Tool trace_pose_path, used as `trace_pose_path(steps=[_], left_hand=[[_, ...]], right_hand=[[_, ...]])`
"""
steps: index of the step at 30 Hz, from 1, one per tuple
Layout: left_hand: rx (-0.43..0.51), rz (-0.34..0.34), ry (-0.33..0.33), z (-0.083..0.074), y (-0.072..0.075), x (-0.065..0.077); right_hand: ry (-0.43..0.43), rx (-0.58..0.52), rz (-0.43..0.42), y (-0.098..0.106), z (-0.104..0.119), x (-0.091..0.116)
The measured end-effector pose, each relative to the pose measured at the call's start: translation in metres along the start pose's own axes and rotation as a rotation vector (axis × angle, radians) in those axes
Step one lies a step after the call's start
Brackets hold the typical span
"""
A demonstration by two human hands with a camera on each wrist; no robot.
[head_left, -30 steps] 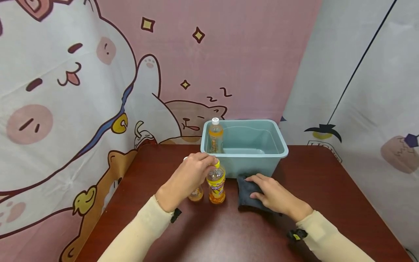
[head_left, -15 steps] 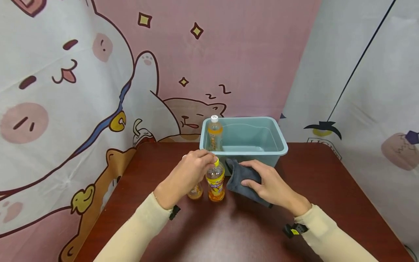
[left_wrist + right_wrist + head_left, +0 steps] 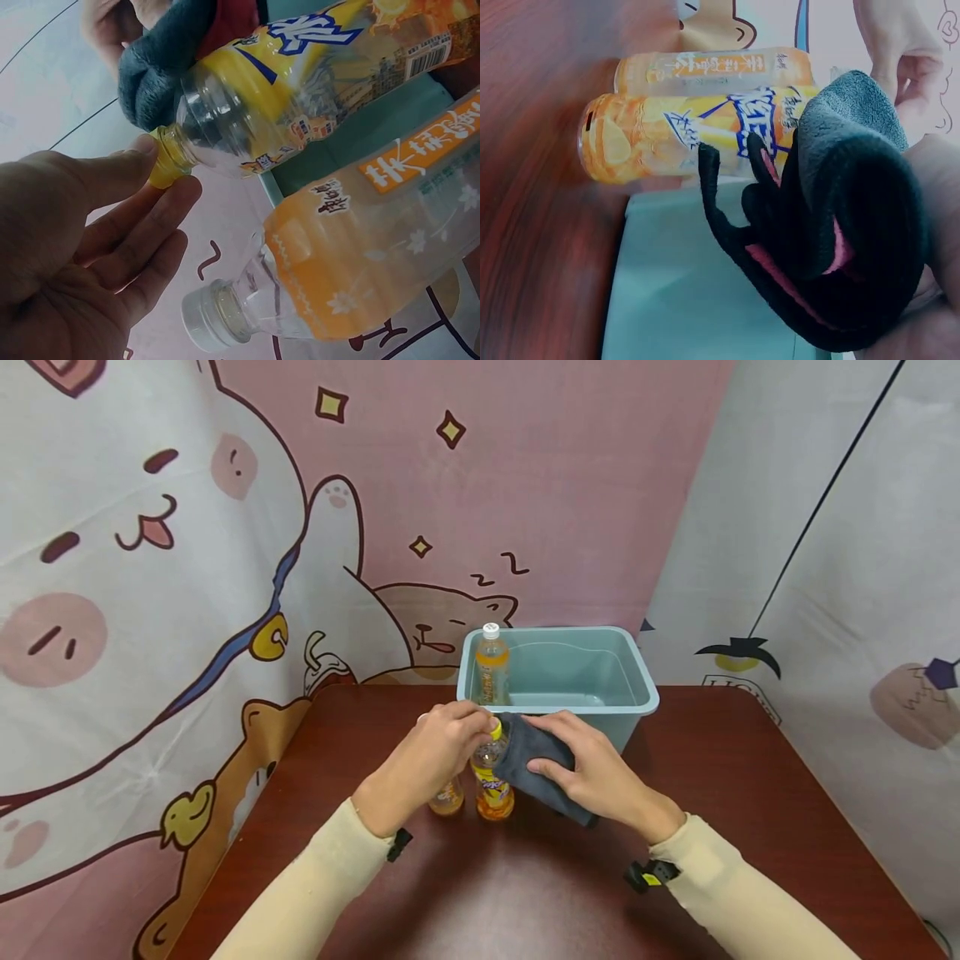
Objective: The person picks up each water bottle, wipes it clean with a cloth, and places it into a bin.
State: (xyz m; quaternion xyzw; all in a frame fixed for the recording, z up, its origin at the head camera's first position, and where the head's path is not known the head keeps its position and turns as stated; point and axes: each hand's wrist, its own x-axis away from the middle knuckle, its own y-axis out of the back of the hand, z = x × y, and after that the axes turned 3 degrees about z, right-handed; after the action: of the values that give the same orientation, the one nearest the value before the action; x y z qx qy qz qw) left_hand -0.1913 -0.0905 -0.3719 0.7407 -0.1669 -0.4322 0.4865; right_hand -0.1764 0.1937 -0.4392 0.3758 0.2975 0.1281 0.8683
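Note:
A clear drink bottle with a yellow label (image 3: 492, 795) stands upright on the table. My left hand (image 3: 427, 756) pinches its yellow cap (image 3: 169, 159) between thumb and fingertips. Folded in my right hand (image 3: 603, 772) is a dark grey cloth (image 3: 542, 762), thumb on the near side. The cloth's left edge overlaps the bottle's neck and upper label; the left wrist view has it right at the bottle's shoulder. Pink edging shows inside its folds in the right wrist view. Beside the held bottle, a white-capped bottle with an orange label (image 3: 375, 225) is partly hidden behind my left hand in the head view.
Just behind the hands is a light blue plastic tub (image 3: 633, 714). Another white-capped bottle (image 3: 492, 670) stands in its left end. All rest on a dark red-brown table (image 3: 750, 793), with a cartoon-printed cloth backdrop (image 3: 585, 485) behind.
My right hand has lifted the cloth off the table and brought it leftward to the yellow-labelled bottle. My left hand has stayed on the cap.

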Motion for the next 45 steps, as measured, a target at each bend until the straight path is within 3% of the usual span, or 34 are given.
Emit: trace_pose_path(steps=[16, 35, 45], left_hand=[[-0.039, -0.010, 0.000, -0.001, -0.009, 0.004], [-0.043, -0.003, 0.008, -0.004, -0.004, 0.004], [-0.045, 0.004, 0.023, -0.003, -0.002, 0.002]], right_hand=[[0.002, 0.049, 0.097, -0.023, -0.005, -0.001], [-0.004, 0.199, 0.437, -0.051, -0.028, 0.003], [0.011, 0.260, 0.431, -0.056, -0.030, 0.001]])
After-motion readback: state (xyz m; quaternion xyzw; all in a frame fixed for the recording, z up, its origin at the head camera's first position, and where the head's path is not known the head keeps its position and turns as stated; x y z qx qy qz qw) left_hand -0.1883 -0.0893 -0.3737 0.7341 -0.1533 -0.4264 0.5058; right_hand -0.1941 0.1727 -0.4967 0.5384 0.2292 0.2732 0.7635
